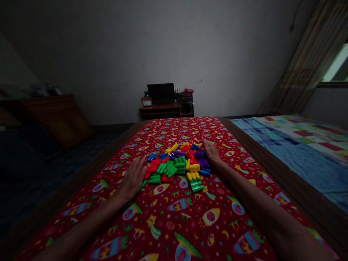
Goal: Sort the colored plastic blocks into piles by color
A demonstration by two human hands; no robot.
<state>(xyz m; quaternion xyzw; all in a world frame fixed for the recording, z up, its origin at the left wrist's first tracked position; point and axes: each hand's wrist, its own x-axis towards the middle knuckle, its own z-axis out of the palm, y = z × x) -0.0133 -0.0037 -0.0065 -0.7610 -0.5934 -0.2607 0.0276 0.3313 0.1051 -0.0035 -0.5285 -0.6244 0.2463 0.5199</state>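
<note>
A loose heap of plastic building blocks [170, 168] in green, red, yellow, blue and purple lies on a red patterned cloth [182, 217]. My left hand [135, 175] rests at the left side of the heap, fingers stretched out, beside red and green blocks. On the opposite side, my right hand [211, 152] lies along the purple and blue blocks with its fingers extended forward. Neither hand grips a block. Nearest to me, a green block [197, 186] sits just in front of some yellow ones [193, 176].
Brown edges border the cloth on both sides. A bed with a blue and checkered cover [293, 145] stands to the right. Against the far wall, a small desk [160, 107] holds a dark monitor [161, 93]. A wooden cabinet [59, 114] is at the left.
</note>
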